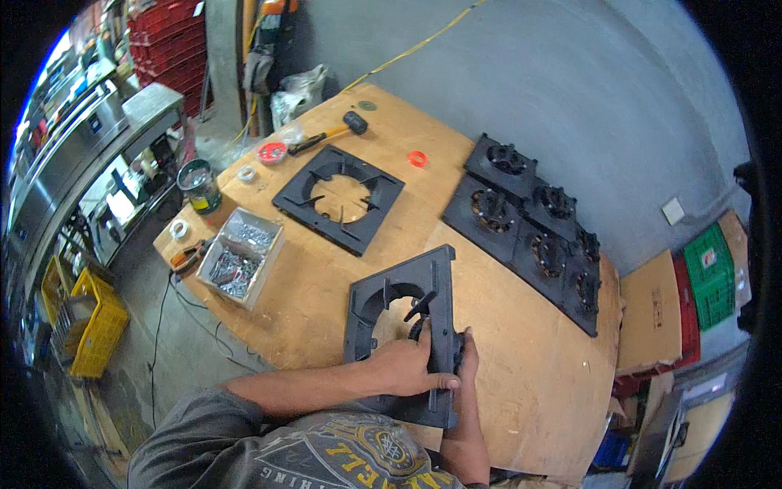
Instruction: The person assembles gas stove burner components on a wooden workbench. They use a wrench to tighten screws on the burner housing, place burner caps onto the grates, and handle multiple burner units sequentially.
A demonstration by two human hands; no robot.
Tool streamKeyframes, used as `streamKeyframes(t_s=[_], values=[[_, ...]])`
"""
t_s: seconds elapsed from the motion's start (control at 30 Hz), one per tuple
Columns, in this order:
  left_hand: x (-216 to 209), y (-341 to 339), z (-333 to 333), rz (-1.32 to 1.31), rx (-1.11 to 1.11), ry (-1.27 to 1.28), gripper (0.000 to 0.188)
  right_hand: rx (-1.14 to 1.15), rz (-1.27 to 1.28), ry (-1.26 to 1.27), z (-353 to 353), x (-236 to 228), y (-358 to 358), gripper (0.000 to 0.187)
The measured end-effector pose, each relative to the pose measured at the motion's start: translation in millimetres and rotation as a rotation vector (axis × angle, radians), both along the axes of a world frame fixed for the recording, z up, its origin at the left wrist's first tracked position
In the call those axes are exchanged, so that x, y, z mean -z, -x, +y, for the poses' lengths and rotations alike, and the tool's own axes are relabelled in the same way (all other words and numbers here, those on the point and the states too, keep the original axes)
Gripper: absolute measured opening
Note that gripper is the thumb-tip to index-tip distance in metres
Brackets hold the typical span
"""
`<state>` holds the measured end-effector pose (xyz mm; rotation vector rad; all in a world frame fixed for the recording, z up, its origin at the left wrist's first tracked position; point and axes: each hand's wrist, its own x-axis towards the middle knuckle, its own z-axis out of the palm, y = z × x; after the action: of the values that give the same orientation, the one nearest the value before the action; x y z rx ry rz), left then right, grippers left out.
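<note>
A black square burner grate point(441, 297) with a round opening and inward prongs is tilted up on edge at the table's near side, against my body. My left hand point(405, 364) reaches across and grips its right-hand side bar, index finger on the inner side by a prong and thumb over the outer edge. Beyond that bar my right hand point(468, 359) presses against the outer side, its fingers partly hidden by the grate. Something small and dark shows near the fingertips; I cannot make it out. A similar grate point(322, 231) lies flat farther back.
Several black grates with ring-shaped parts point(521, 244) stand along the right edge of the wooden table point(521, 391). At left are a divided box of screws point(242, 259), pliers point(190, 257), a can point(199, 186), a red-rimmed tub point(272, 152) and a mallet point(332, 133). A red ring point(418, 159) lies at the back.
</note>
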<state>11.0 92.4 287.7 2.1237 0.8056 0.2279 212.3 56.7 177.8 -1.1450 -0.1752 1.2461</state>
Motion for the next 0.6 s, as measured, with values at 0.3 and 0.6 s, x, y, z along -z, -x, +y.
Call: streamKeyframes(t_s=[0.3,0.6], values=[[-16.0,40.7,4.6,-0.053,-0.136,0.067,0.129,-0.264,-0.535,-0.033,40.0,25.2,53.1,0.038],[-11.5,80.2,3.6,-0.158,-0.35,0.115,0.135,-0.512,-0.599,0.004,42.4,38.6,60.8,0.032]])
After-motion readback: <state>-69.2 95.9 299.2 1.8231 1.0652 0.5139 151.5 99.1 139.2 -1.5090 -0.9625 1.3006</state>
